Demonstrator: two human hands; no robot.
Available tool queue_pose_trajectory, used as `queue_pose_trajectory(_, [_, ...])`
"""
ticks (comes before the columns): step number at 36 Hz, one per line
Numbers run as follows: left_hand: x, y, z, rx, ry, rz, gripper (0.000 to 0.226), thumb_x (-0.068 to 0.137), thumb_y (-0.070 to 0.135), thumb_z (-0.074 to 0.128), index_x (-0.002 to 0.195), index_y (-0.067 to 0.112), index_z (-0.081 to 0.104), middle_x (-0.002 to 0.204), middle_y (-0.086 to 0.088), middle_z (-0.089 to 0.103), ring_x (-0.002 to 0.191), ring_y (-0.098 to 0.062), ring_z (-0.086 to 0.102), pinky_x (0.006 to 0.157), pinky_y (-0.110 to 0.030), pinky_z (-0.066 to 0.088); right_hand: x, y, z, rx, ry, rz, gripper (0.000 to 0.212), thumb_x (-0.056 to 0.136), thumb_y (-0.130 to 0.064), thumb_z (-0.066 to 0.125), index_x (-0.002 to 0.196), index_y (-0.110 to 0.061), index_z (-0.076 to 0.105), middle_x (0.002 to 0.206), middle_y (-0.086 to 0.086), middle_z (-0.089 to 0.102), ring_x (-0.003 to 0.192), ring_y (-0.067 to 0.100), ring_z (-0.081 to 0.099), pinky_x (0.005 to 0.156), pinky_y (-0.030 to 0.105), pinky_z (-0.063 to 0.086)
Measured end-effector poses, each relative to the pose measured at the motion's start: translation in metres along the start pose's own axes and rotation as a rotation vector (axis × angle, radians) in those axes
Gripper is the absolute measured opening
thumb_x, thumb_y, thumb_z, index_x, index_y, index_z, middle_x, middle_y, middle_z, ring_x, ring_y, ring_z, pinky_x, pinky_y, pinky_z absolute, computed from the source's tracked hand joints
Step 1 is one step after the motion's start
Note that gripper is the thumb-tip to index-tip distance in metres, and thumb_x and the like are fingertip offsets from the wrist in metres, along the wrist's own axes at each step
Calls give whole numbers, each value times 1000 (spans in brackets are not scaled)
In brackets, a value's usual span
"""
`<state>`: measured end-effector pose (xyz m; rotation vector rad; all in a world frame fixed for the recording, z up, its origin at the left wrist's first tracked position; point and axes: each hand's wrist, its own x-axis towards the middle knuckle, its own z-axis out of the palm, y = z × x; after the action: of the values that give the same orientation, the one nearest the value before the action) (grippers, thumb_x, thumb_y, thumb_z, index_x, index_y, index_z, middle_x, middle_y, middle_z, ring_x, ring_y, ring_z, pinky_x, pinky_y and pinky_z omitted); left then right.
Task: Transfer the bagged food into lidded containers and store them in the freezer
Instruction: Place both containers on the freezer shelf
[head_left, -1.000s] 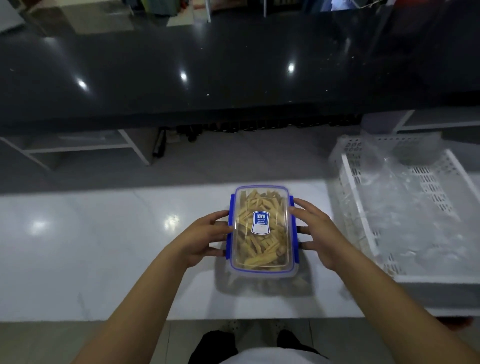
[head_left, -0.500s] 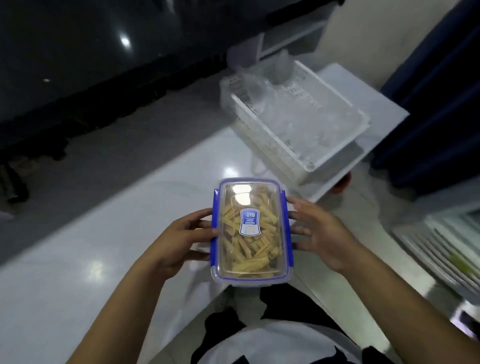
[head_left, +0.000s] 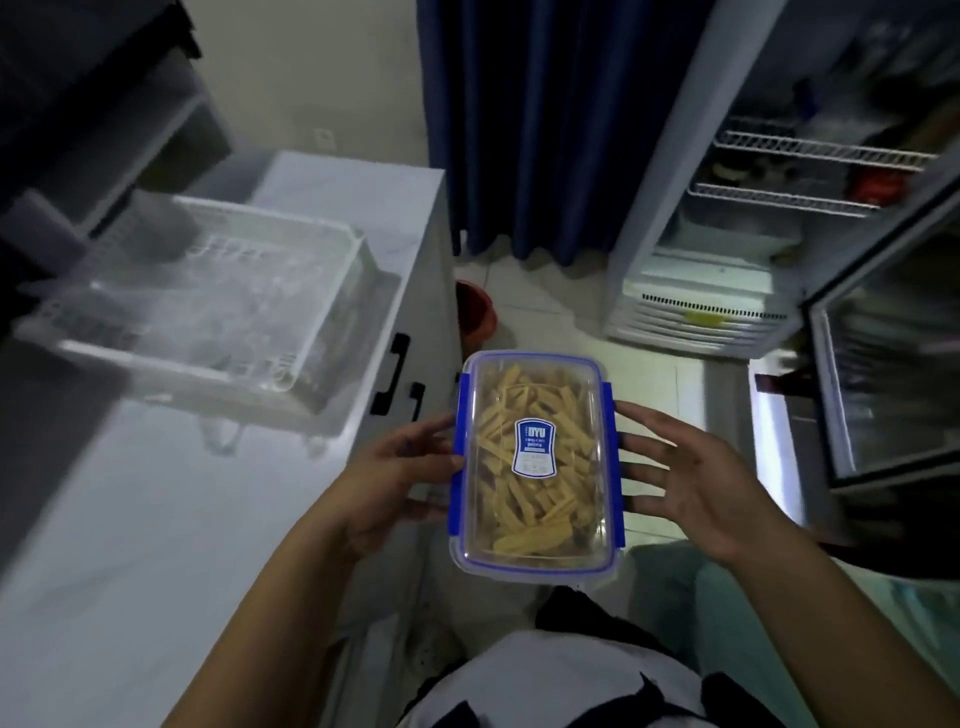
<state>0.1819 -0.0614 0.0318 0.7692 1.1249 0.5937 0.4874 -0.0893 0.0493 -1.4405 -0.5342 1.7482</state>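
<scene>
The lidded container is carried in the air between both hands, above the floor and in front of the person's body, clear of the counter. It is a clear rectangular box with a clear lid, blue side clips and a blue label at the lid's centre; it is filled with pale yellow stick-shaped food.

Left hand — grip holding the container's left long side, fingers pressed against the blue clip. Right hand — fingers spread and fairly straight, tips at the right long side beside the clip; firm contact there cannot be confirmed.

To the left, a white slotted basket rests on the counter, with crumpled clear plastic inside it. The counter's end panel carries black handles. A red-brown bucket stands on the floor past the counter's end, near a dark blue curtain.

To the right, the freezer stands open — wire shelves visible inside, its glass door swung out toward the person.
</scene>
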Motion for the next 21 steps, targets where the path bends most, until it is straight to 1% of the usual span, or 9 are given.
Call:
queue_pose_trajectory(1, [18, 6, 21, 17, -18, -9, 59, 74, 11, 80, 129, 29, 67, 120, -11, 71, 105, -29, 72, 71, -42, 60, -2, -9, -23, 29, 13, -19, 45, 80, -41, 65, 122, -26, 73, 121, 11, 72, 97, 29, 72, 76, 47, 59])
queue_pose_trajectory(3, [32, 13, 32, 10, -33, -14, 54, 75, 10, 75, 126, 29, 70, 116, -10, 73, 100, -26, 73, 70, -42, 60, 0, -15, -36, 30, 8, -46, 51, 74, -43, 67, 121, -26, 73, 121, 10, 72, 97, 27, 72, 76, 45, 60])
queue_pose_trajectory(6, [67, 22, 71, 80, -82, -35, 52, 82, 8, 70, 129, 29, 68, 114, -10, 73, 91, -22, 74, 67, -38, 60, 0, -31, -81, 81, 34, -69, 48, 78, -42, 65, 123, -26, 72, 122, 8, 72, 101, 29, 72, 75, 44, 60])
queue_pose_trajectory(9, [103, 31, 112, 132, -122, -25, 51, 85, 8, 70, 132, 28, 64, 121, -14, 71, 100, -29, 73, 66, -39, 60, 8, -41, -130, 123, 48, -75, 45, 82, -40, 65, 124, -28, 72, 122, 12, 72, 104, 29, 72, 75, 43, 60])
queue_pose_trajectory(12, [130, 40, 147, 136, -132, -46, 59, 75, 15, 77, 131, 28, 65, 121, -13, 71, 105, -30, 72, 65, -40, 61, 17, -49, -168, 165, 57, -83, 49, 77, -41, 68, 124, -27, 72, 123, 17, 70, 105, 30, 71, 76, 44, 60])
queue_pose_trajectory(14, [148, 45, 165, 152, -141, -48, 62, 75, 17, 81, 134, 27, 63, 122, -13, 71, 105, -29, 72, 65, -40, 60, 24, -56, -188, 187, 67, -90, 50, 76, -41, 69, 124, -27, 72, 124, 18, 69, 103, 30, 72, 75, 44, 59])
queue_pose_trajectory(18, [184, 60, 196, 205, -144, -49, 52, 88, 3, 66, 133, 28, 62, 121, -10, 71, 104, -25, 72, 66, -40, 60, 40, -72, -220, 209, 88, -96, 48, 79, -41, 68, 125, -28, 71, 124, 16, 70, 102, 29, 72, 75, 42, 59])
queue_pose_trajectory(21, [211, 76, 216, 234, -186, -64, 54, 87, 4, 66, 133, 31, 60, 120, -9, 72, 109, -28, 71, 68, -40, 61, 54, -89, -240, 226, 106, -111, 46, 80, -41, 68, 124, -28, 72, 123, 13, 71, 103, 29, 72, 74, 42, 59])
